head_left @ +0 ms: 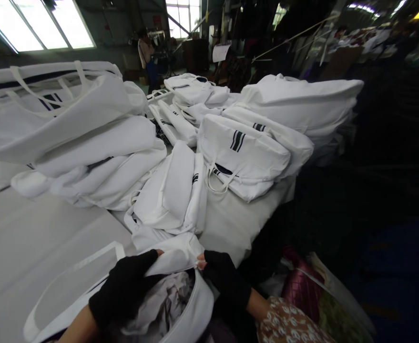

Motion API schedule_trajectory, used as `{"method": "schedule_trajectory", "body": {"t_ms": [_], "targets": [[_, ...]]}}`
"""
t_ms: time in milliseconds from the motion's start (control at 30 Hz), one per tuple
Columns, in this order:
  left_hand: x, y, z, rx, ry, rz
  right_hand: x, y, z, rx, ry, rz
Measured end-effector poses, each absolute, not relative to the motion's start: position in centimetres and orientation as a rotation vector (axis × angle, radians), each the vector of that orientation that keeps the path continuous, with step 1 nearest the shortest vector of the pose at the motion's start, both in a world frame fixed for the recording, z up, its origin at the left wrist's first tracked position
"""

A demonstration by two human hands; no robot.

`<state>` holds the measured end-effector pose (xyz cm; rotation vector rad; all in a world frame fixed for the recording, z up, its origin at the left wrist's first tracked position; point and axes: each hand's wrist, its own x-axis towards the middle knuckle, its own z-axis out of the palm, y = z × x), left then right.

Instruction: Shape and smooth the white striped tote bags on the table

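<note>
The head view is showing a white handled bag (200,305) lying tilted at the near end of the table (55,233), its mouth facing the wearer. Its smooth, matte panel is bulging softly, and a dark band is lining part of the opening. A pale strap handle (31,328) is arching out over the tabletop on the left. Crumpled greyish stuffing (162,300) is filling the mouth; whether it is paper or cloth is hard to tell.

The left hand (127,281), in a black fingerless glove, is clamping the bag's rim, its thumb pressing on the white panel. The right hand (227,276), gloved alike, is pinching the rim at the corner of the opening, and a brown patterned sleeve (288,324) is showing behind it.

The left hand's other fingers are disappearing inside the mouth, and the bag's lower part is running out of the frame at the bottom. Just beyond, a striped white bag (245,145) is resting among other white bags (166,190), which are overlapping so much that their edges are blending. On the right, a shiny maroon item (300,290) is sinking into deep shadow, its shape staying unclear.
</note>
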<state>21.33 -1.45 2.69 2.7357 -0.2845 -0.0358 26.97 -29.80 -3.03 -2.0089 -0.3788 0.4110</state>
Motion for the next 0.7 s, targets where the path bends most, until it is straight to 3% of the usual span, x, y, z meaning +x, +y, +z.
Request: {"method": "schedule_trajectory", "body": {"t_ms": [233, 433, 600, 700], "targets": [[20.2, -4.9, 2.5, 2.809, -0.241, -0.139, 29.4, -29.8, -4.8, -1.836, -0.226, 0.616], [21.2, -6.5, 1.5, 2.878, -0.217, -0.199, 27.5, -30.8, -2.0, -1.979, -0.226, 0.179], [22.8, -6.3, 1.5, 2.883, -0.225, -0.257, 24.1, -30.9, 0.0, -1.995, -1.01, -0.021], [22.7, -6.3, 1.7, 2.89, -0.276, -0.199, 22.8, -30.1, -1.2, -1.994, -1.027, -0.129]]}}
